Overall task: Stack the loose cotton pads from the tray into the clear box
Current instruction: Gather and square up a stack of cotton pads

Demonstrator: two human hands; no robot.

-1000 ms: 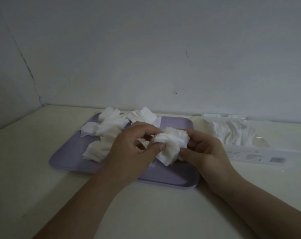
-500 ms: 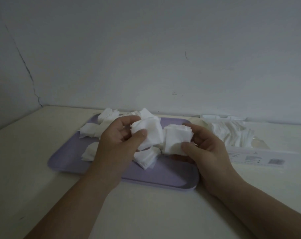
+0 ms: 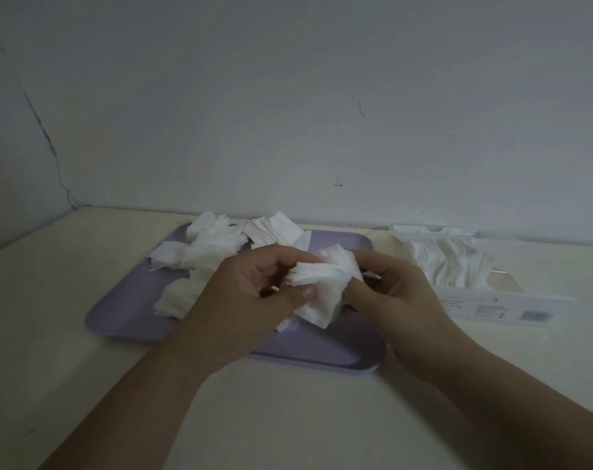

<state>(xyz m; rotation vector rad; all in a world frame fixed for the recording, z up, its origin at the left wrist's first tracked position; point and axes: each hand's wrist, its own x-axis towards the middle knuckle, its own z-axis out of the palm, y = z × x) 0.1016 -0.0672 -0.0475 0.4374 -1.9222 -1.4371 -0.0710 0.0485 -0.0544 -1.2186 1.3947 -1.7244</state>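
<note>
Left hand [image 3: 251, 300]: above the tray's middle, fingers curled, thumb pressed against the front of a bunch of pads; grip closed on the bunch.
Right hand [image 3: 395, 300]: just right of the left hand, fingers curled inward, fingertips against the right side of the same bunch; grip closed on it.
Held bunch [image 3: 324, 284]: white cotton pads, crumpled and uneven, edges fanned toward the left; raised clear of the tray floor, pinched between both hands.
Loose cotton pads [image 3: 207, 247]: irregular heaps across the far-left part of the tray, some overlapping; one further heap [image 3: 173, 300] nearer the front-left, partly hidden by the left wrist.
Tray [image 3: 125, 310]: lilac, rectangular, rounded corners, flat on the table; front-right corner visible between the two forearms.
Clear box [image 3: 502, 301]: just right of the tray, transparent walls, printed label with a barcode on the near side.
Box contents [image 3: 447, 264]: white pads leaning in loose rows, tops uneven, reaching above the near wall.
Table [image 3: 288, 412]: pale cream surface, meeting the wall behind the tray.
Wall [image 3: 288, 96]: grey-white, dark crack running down the left side.
</note>
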